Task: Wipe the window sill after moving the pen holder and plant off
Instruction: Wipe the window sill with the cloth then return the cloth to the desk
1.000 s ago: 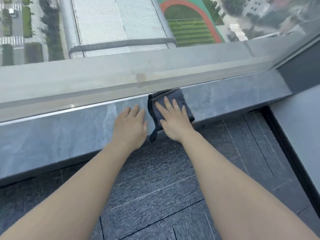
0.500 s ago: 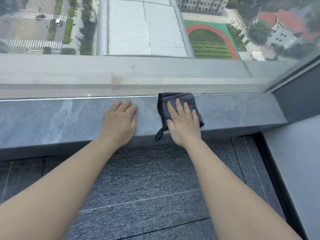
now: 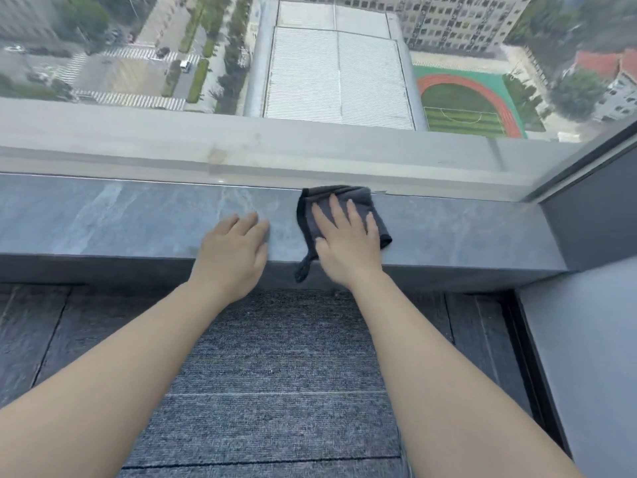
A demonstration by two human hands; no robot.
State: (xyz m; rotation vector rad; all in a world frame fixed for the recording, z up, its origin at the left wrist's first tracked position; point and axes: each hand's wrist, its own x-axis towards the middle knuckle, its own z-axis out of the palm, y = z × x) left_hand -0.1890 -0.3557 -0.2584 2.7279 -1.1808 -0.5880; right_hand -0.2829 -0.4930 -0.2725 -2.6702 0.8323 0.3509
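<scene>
A grey stone window sill (image 3: 120,222) runs across the view under the glass. A folded dark grey cloth (image 3: 358,198) lies on it right of centre, its far edge against the window frame and a loop hanging over the front edge. My right hand (image 3: 348,243) presses flat on the cloth, fingers spread. My left hand (image 3: 234,253) rests flat on the bare sill just left of the cloth, holding nothing. No pen holder or plant is in view.
The window glass (image 3: 337,63) rises behind the sill, with a pale outer ledge beyond. A dark wall (image 3: 593,215) closes the sill's right end. Grey carpet tiles (image 3: 282,367) cover the floor below, and a light grey surface (image 3: 593,357) sits at the right.
The view has tilted up and levelled. My right hand with the cloth has slid a little to the right along the sill. My left hand stays flat beside it.
</scene>
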